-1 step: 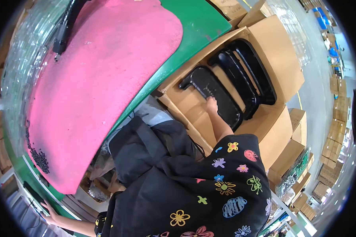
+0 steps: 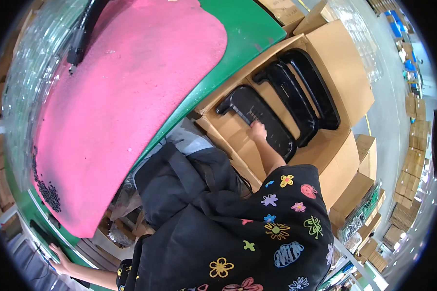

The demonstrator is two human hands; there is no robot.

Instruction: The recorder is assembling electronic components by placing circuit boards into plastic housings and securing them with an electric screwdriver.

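Inside an open cardboard box [image 2: 228,134], my right hand [image 2: 258,131] is closed on the near long edge of a glossy black moulded plastic part [image 2: 267,116]. The part is long, with a rounded end and a short hooked projection, and it leans a little toward me. Two similar black parts, a middle one [image 2: 291,99] and a far one [image 2: 318,87], stand beyond it in the same box. At the lower left, my left hand [image 2: 59,262] has its fingers stretched out at the green table's edge, beside a dark elongated thing [image 2: 42,236].
A pink mat [image 2: 131,102] covers much of the green table [image 2: 247,29]. On it lie small black pellets [image 2: 48,194] and the end of a black hose-like tool [image 2: 76,53]. Clear plastic wrap [image 2: 24,87] lines the far left. Stacked cartons [image 2: 412,160] stand at the right.
My right hand and the near black part have shifted slightly left, and the part's face is tilted a bit differently. My left hand stays in about the same place.
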